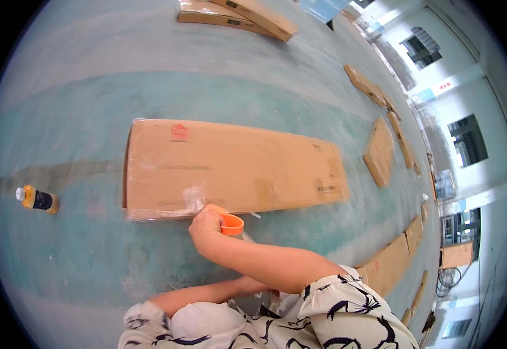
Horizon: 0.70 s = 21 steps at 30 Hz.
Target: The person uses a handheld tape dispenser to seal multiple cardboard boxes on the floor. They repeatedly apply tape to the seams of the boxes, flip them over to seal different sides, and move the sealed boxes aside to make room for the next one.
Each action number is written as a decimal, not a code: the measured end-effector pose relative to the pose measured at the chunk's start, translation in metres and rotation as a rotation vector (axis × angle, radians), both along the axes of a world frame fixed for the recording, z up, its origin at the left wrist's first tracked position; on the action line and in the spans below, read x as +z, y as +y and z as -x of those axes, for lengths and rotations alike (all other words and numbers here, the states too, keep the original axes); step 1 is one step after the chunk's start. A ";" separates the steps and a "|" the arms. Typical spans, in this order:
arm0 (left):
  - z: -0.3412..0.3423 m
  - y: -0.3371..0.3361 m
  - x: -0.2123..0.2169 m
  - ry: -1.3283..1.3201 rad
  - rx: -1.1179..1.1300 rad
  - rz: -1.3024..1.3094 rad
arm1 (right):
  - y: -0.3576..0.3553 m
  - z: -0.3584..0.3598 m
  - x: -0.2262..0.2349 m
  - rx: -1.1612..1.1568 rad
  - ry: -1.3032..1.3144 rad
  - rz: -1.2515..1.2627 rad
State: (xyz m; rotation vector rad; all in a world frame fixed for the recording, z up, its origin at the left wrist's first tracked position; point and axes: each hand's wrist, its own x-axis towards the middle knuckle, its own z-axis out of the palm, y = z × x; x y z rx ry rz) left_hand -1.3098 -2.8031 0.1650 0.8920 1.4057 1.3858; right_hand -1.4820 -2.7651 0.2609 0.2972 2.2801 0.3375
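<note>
A small bottle [37,199] is lying on the green floor [79,116], far off to the left. A big flat cardboard box [230,166] is being kept on the floor in the middle. An orange tape holder [229,223] is being gripped by the right hand [207,228], closed tight, at the box's near edge. The left hand [253,286] is tucked low by the body; its grip cannot be told. More cardboard pieces [381,152] are lying on the right.

Brown cardboard box [230,168], red printed mark; orange tape dispenser [230,224]; teal-green floor [90,116]; white blouse [335,314], black pattern; yellow-black bottle [37,199].
</note>
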 end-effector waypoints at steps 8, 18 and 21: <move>0.053 -0.023 0.015 0.766 -1.204 0.390 | 0.091 -0.115 0.074 -0.175 0.225 0.298; 0.114 0.027 0.068 -0.635 0.071 0.139 | 0.161 -0.162 0.064 -0.701 0.692 0.839; 0.128 0.013 0.083 -0.232 0.138 0.170 | 0.145 -0.140 0.050 -0.802 0.731 0.938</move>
